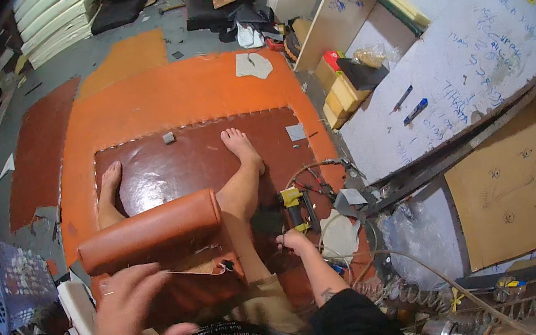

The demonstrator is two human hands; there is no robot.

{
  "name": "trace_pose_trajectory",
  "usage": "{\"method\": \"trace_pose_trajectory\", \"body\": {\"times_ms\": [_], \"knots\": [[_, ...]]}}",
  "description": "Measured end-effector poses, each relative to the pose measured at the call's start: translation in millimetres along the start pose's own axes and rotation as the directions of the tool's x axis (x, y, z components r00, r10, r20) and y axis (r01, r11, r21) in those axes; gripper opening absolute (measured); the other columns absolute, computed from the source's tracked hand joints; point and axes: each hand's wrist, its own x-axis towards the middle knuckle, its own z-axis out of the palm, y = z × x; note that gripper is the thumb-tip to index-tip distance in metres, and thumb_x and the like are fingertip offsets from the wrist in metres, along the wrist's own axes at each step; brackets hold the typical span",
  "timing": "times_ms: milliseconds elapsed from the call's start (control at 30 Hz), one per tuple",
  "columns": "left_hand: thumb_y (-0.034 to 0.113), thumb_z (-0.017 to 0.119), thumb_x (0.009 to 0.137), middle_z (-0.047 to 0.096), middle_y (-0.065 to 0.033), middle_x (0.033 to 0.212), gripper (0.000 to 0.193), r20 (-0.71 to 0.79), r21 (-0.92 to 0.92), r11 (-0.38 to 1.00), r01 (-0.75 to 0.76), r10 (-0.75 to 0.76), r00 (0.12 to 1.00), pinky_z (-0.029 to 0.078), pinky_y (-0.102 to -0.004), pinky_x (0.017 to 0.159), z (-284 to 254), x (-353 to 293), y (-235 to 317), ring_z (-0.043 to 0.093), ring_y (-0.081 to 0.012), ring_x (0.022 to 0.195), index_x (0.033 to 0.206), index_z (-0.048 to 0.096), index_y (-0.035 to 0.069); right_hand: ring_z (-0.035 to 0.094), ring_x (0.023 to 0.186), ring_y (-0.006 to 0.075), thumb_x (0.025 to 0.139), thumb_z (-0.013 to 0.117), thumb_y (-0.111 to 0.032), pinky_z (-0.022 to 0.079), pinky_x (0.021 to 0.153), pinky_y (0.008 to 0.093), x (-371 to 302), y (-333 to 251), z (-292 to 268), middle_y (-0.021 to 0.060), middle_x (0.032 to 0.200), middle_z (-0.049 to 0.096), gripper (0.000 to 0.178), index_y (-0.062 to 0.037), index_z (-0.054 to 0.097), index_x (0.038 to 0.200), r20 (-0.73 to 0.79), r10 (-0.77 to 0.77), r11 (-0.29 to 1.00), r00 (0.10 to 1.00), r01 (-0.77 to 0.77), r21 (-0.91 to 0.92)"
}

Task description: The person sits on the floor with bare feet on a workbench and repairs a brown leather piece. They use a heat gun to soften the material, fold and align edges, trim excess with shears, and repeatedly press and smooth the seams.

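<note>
A padded brown leather roll (150, 232) lies across my lap, with a leather flap (206, 262) hanging along its near side. My left hand (131, 317) is raised just in front of it, fingers curved and the thumb well apart. A thin pale thread (194, 272) runs from beside its fingertips to a small black piece (227, 266) on the flap; whether the fingers pinch the thread is unclear. Beside my right knee, my right hand (297, 240) is closed, its fingertips on something small and dark. Just above it stands a yellow and black staple gun (294, 208).
Orange and brown leather sheets (130, 115) cover the floor under my feet. A blue plastic basket (16, 278) stands at left. On the right are a white board with handwriting (434, 82), a cardboard sheet (516, 180) and a coiled air hose (534, 308). Foam blocks (344, 98) sit nearby.
</note>
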Motion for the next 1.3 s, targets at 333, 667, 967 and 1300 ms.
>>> {"method": "trace_pose_trajectory", "body": {"times_ms": [333, 667, 967, 1300], "knots": [[0.014, 0.09, 0.082, 0.072, 0.0013, 0.114, 0.043, -0.101, -0.094, 0.937, -0.337, 0.328, 0.939, 0.045, -0.0653, 0.119, 89, 35, 0, 0.067, -0.0266, 0.113, 0.121, 0.083, 0.03, 0.062, 0.121, 0.0151, 0.104, 0.082, -0.023, 0.051, 0.105, 0.0321, -256, 21, -42, 0.0048, 0.134, 0.066, 0.079, -0.0097, 0.04, 0.17, 0.543, -0.662, 0.71, 0.516, 0.663, 0.236], [0.009, 0.09, 0.065, 0.063, 0.0064, 0.087, 0.041, -0.407, -0.05, 0.841, -0.538, 0.475, 0.78, 0.057, -0.0485, 0.092, 107, -15, -28, 0.063, -0.0212, 0.089, 0.099, 0.088, 0.032, 0.061, 0.14, 0.0338, 0.095, 0.09, -0.035, 0.047, 0.119, 0.0451, -307, 10, 12, 0.0192, 0.153, 0.061, 0.095, -0.0105, 0.039, 0.171, 0.536, -0.657, 0.565, 0.53, 0.817, -0.116], [0.002, 0.09, 0.074, 0.06, 0.005, 0.076, 0.032, -0.489, -0.109, 0.848, -0.519, 0.409, 0.77, 0.045, -0.036, 0.062, 121, -26, -35, 0.059, -0.0188, 0.07, 0.099, 0.087, 0.021, 0.062, 0.14, 0.0401, 0.085, 0.098, -0.042, 0.048, 0.118, 0.0473, -360, -9, -15, 0.0209, 0.148, 0.066, 0.098, -0.0085, 0.051, 0.164, 0.371, -0.708, 0.398, 0.601, 0.773, -0.493], [0.002, 0.089, 0.076, 0.058, 0.0029, 0.074, 0.026, -0.552, -0.168, 0.798, -0.579, 0.41, 0.726, 0.047, -0.0366, 0.062, 126, -26, -33, 0.061, -0.0203, 0.069, 0.096, 0.084, 0.019, 0.063, 0.136, 0.036, 0.088, 0.096, -0.04, 0.05, 0.115, 0.0454, -364, 4, 9, 0.0186, 0.149, 0.065, 0.096, -0.0083, 0.049, 0.166, 0.403, -0.699, 0.405, 0.591, 0.791, -0.458]]}}
